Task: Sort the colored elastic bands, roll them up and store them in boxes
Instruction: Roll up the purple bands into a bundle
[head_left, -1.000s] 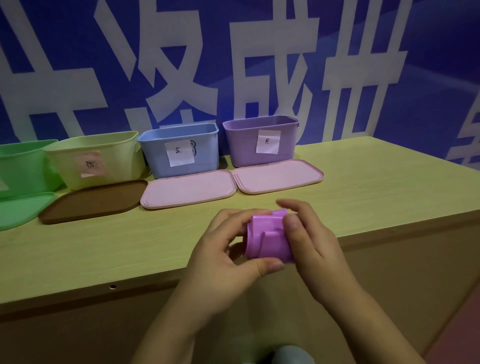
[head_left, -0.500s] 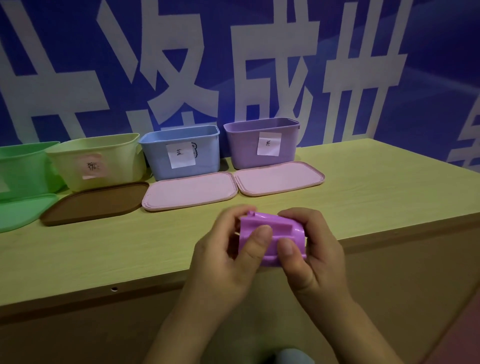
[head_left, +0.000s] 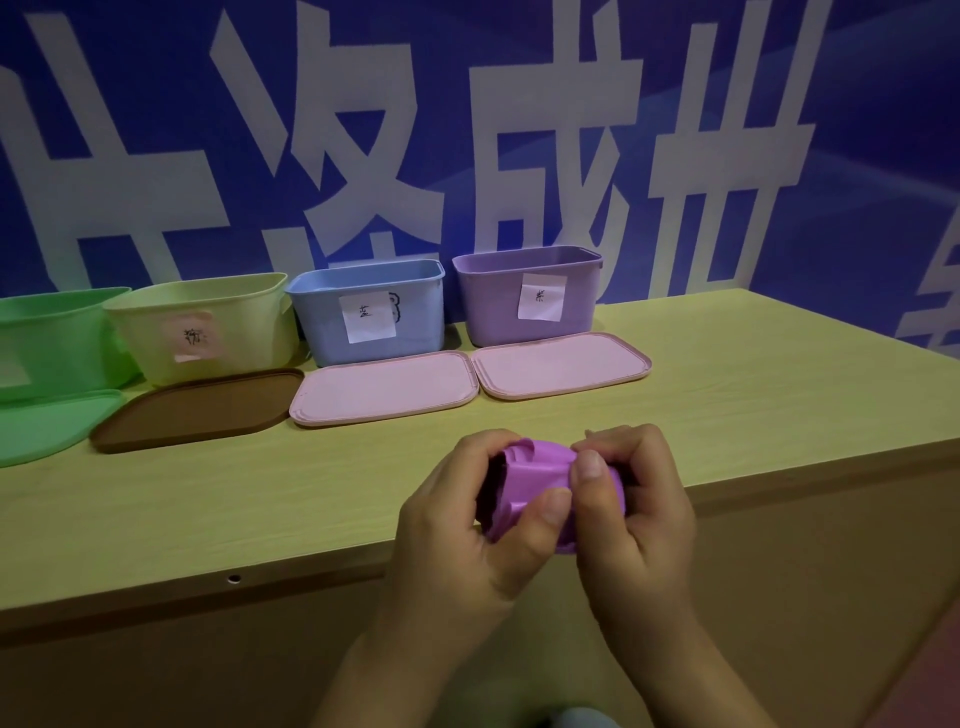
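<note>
Both hands, left hand (head_left: 467, 525) and right hand (head_left: 631, 514), grip a rolled purple elastic band (head_left: 535, 480) above the wooden table (head_left: 753, 384); blue wall (head_left: 857, 156) behind.

The scene was dim and evenly lit, with a cool bluish cast from the wall (head_left: 857, 130). Soft, short shadows lay under the boxes on the table (head_left: 753, 395), so the light seemed to come from overhead. No glare showed. The wide lens bent the table edge and darkened the corners. Detail was soft throughout, and the handwritten labels were barely legible.
</note>
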